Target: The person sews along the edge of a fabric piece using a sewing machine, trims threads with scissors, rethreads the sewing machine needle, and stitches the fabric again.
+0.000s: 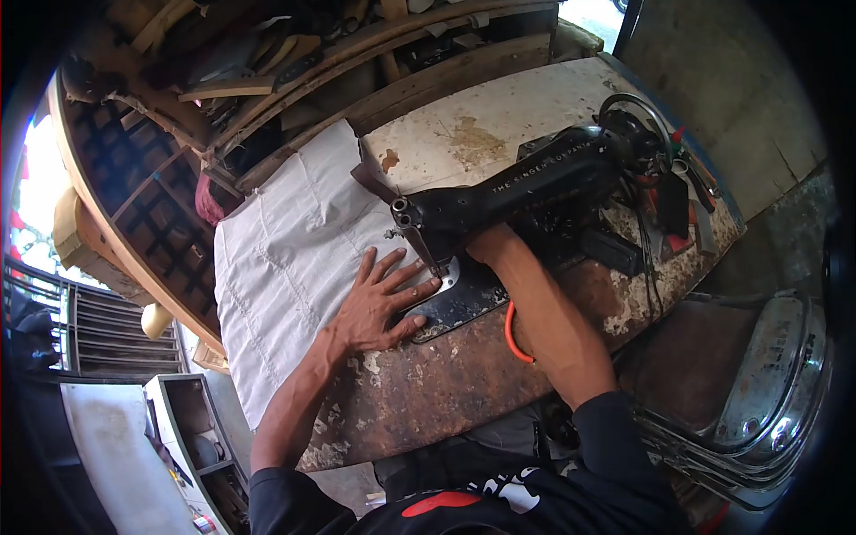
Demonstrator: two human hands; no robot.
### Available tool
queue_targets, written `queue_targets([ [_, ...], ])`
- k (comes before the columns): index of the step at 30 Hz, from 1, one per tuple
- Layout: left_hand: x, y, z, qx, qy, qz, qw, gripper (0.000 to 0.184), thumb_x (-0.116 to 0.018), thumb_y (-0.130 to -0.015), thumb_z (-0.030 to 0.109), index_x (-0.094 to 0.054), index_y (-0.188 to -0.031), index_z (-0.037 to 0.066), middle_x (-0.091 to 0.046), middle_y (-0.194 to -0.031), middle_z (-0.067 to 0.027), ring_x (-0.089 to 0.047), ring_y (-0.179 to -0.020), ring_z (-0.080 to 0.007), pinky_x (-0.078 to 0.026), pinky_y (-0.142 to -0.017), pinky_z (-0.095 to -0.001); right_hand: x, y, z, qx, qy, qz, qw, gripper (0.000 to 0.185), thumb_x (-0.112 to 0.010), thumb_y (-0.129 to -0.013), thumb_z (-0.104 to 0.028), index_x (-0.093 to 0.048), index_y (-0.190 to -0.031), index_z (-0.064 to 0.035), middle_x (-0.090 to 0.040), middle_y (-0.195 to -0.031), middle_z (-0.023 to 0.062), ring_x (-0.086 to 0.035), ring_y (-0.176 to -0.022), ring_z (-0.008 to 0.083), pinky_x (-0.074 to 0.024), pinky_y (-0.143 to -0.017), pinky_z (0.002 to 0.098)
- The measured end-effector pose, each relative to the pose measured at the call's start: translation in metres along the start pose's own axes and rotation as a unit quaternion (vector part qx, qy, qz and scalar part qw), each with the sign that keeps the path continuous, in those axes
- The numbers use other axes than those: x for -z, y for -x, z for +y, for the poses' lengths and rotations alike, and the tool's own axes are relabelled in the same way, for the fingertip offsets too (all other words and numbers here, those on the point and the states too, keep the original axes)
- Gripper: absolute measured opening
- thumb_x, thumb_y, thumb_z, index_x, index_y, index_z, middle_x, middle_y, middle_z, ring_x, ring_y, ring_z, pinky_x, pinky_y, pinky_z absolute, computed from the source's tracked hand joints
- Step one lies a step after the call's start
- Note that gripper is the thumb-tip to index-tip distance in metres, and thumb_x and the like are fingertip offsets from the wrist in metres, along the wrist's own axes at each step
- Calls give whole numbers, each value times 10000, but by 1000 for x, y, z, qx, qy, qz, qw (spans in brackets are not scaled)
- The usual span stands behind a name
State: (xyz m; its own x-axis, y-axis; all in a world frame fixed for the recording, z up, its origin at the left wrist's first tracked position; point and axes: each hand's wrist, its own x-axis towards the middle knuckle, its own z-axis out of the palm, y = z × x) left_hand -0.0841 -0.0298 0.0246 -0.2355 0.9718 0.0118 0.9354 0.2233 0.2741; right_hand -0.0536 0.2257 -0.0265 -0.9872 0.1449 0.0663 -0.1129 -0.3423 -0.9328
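Note:
A black sewing machine (535, 178) with "The Singer Company" lettering stands on a worn table. White cloth (294, 236) with seam lines lies to the left of it, one edge reaching the needle area. My left hand (379, 303) rests flat on the cloth, fingers spread, the fingertips close to the presser foot (440, 269). My right hand (486, 245) reaches beneath the machine's arm, behind the needle; its fingers are hidden there. Next to my right forearm an orange curved loop (514, 334) shows on the table, partly covered by the forearm.
The brown, flaking tabletop (428, 392) extends towards me. Tools and dark cords (649, 241) lie right of the machine. Wooden shelves (294, 80) with piled scraps border the back left. Metal-framed seats (767, 383) stand at the right, a white cabinet (165, 392) at lower left.

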Motion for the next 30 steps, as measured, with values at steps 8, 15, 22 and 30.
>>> queue_targets([
  [8, 1, 2, 2, 10, 2, -19, 1000, 596, -548, -1007, 496, -515, -1562, 280, -484, -1601, -99, -308, -1550, -393, -68, -1282, -667, -9, -9, -2, 142, 111, -43, 983, 319, -640, -1018, -137, -648, -1293, 24, -714, -1237, 105, -668, -1079, 155, -558, -963, 322],
  [15, -1, 4, 3, -4, 5, -18, 1000, 605, -541, -1004, 527, -514, -1561, 295, -475, -1608, -106, -317, -1549, -388, -55, -1278, -677, -9, -7, -6, 87, -32, -60, 994, 289, -650, -1001, -120, -678, -1257, 10, -712, -1235, 105, -639, -1102, 188, -521, -1008, 360],
  [22, -1, 5, -2, 5, 9, 0, 1000, 577, -550, -1003, 502, -539, -1536, 281, -487, -1597, -113, -322, -1547, -387, -59, -1285, -660, -1, 3, 13, 78, 143, 23, 986, 320, -594, -1059, -157, -636, -1336, -4, -702, -1258, 97, -667, -1104, 156, -569, -974, 338],
  [30, 11, -36, -30, 162, 82, 94, 979, 362, -611, -993, 182, -621, -1343, 88, -624, -1242, -144, -570, -1264, -354, -420, -1055, -531, -10, 2, -28, 49, 2, -17, 999, 473, -668, -1053, -311, -603, -1423, -23, -722, -1223, 52, -667, -1058, 106, -533, -964, 295],
])
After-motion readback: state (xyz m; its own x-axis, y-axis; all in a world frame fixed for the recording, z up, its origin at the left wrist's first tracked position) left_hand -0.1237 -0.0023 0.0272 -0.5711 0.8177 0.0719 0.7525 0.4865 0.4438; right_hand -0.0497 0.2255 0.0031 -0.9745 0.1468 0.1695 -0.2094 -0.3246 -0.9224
